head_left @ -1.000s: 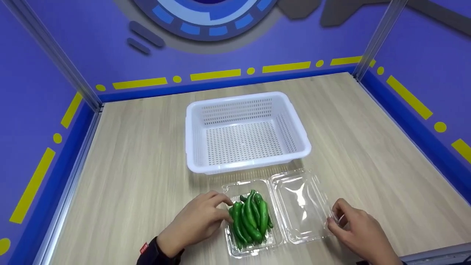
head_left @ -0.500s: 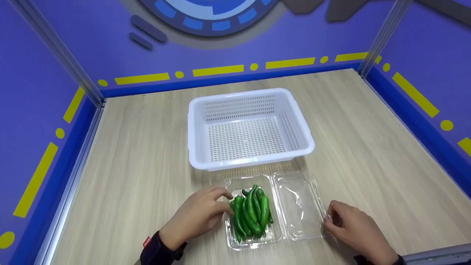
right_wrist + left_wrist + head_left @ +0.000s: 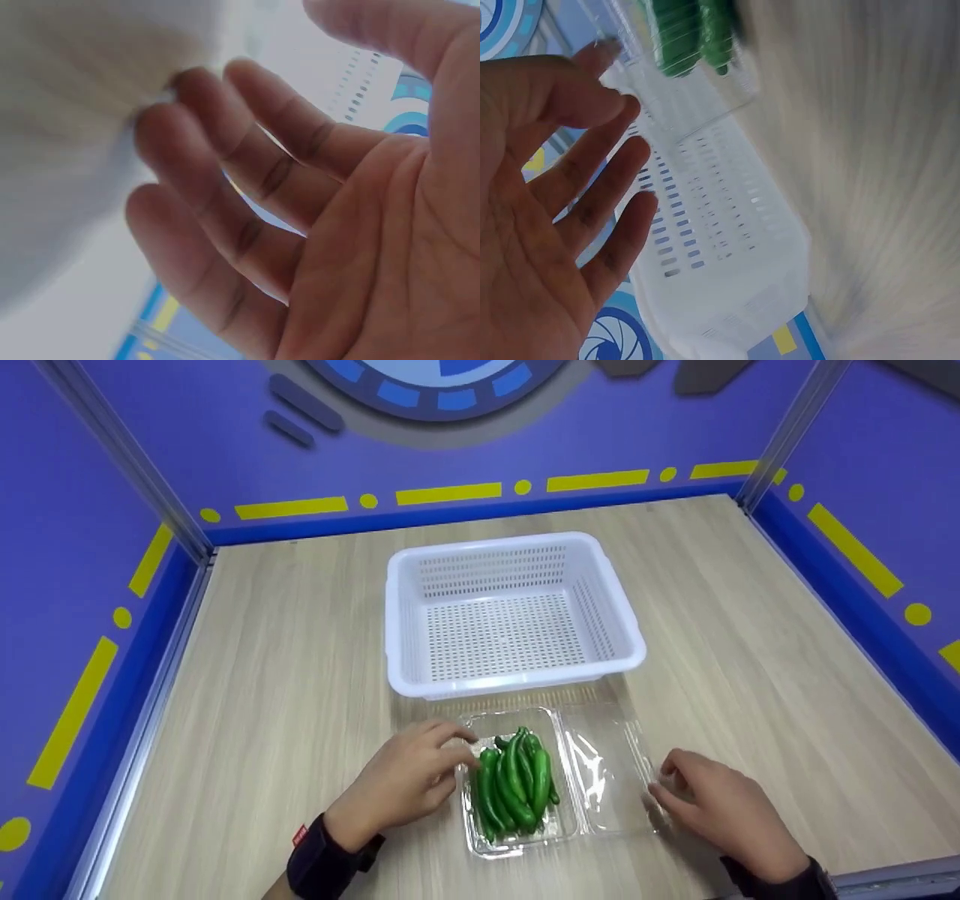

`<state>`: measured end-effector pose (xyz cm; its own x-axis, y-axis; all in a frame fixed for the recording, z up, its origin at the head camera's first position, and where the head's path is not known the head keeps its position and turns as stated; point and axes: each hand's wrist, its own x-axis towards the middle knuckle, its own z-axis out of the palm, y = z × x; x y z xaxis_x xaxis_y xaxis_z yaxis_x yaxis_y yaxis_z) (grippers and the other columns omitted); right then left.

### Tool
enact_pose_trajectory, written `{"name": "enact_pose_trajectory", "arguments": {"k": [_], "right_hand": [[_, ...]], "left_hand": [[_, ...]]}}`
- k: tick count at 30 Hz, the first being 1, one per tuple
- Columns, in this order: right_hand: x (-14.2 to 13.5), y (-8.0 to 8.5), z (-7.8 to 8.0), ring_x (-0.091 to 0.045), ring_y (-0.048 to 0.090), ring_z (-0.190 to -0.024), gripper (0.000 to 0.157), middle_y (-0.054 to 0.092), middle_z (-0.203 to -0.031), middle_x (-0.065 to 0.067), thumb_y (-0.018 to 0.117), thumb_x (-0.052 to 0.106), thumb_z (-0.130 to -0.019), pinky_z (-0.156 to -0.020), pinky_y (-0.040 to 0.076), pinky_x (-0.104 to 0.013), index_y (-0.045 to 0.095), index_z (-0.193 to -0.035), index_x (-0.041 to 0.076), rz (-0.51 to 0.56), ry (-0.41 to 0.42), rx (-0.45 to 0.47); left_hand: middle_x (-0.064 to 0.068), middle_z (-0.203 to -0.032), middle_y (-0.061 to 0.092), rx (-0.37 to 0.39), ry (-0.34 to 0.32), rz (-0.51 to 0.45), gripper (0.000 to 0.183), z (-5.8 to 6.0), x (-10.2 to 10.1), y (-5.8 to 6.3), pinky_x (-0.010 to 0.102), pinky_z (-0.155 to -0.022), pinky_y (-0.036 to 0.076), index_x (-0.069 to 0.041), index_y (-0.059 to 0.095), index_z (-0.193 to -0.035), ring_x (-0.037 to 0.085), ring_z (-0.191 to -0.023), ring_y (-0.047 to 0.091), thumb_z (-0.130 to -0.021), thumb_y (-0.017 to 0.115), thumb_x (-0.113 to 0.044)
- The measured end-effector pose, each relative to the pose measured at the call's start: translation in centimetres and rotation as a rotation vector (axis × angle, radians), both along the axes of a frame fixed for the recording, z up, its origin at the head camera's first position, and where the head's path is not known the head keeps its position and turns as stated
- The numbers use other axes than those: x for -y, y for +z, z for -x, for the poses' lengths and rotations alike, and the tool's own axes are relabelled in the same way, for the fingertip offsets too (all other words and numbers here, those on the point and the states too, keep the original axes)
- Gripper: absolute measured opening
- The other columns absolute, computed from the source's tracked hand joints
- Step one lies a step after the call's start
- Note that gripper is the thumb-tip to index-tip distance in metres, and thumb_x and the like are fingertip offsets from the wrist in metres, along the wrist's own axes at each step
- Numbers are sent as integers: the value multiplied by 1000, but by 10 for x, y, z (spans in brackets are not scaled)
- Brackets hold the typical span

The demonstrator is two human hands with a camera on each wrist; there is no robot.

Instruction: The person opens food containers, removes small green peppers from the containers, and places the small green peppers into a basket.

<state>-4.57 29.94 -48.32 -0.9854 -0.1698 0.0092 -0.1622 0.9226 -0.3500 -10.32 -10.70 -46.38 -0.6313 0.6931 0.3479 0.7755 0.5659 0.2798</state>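
A clear plastic clamshell box [image 3: 517,851] lies unfolded on the table, its base on the left and its lid [image 3: 611,780] on the right. Several green chili peppers [image 3: 514,784] lie in the base. My left hand [image 3: 409,776] is at the base's left edge, thumb and index fingertips close to the rim; contact is hard to tell. In the left wrist view its other fingers spread loosely. My right hand [image 3: 720,806] is at the lid's right edge with fingers loosely bent. In the right wrist view its thumb is apart from the fingers, and nothing shows between them.
A white perforated plastic basket [image 3: 517,684] stands right behind the clamshell box, with nothing visible inside it. Blue printed panels [image 3: 450,450] wall the wooden table [image 3: 277,660] at the back and both sides.
My right hand has shifted a little to the left, and the lid's right edge appears nearer the hinge. My left hand keeps its place by the base. The head view has tilted down slightly.
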Motion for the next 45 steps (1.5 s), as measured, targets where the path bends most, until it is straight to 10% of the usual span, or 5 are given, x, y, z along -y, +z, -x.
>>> {"name": "enact_pose_trajectory", "arguments": {"k": [10, 20, 27, 45], "right_hand": [[60, 50, 32, -5, 63, -87, 27, 65, -94, 13, 85, 26, -77, -73, 56, -29, 65, -96, 22, 84, 434, -353], [127, 62, 48, -15, 58, -107, 42, 65, -114, 6, 83, 18, -72, -91, 52, -36, 70, -112, 22, -120, 771, -123], [151, 44, 54, -17, 59, -105, 47, 65, -113, 6, 72, 0, -68, -94, 51, -36, 73, -107, 26, -214, 901, -127], [165, 23, 57, -13, 57, -87, 25, 60, -98, 7, 83, 24, -70, -71, 48, -28, 72, -91, 33, -329, 977, -389]], "left_hand": [[7, -140, 58, -29, 331, 69, 61, 48, 3, 33, 50, -102, 48, -18, 56, -142, 29, -127, 56, -85, 77, -25], [8, -121, 68, 125, 295, 227, 44, 83, -17, 31, 47, -90, 53, -13, 68, -127, 30, -111, 64, -86, 75, -27], [0, -82, 68, 233, 227, 240, 6, 93, -30, 19, 38, -64, 49, -13, 70, -89, 19, -71, 61, -88, 67, -19], [-4, -62, 50, 230, 325, 302, 21, 94, -32, 13, 38, -53, 41, -17, 60, -67, 18, -57, 48, -87, 66, -20]]}}
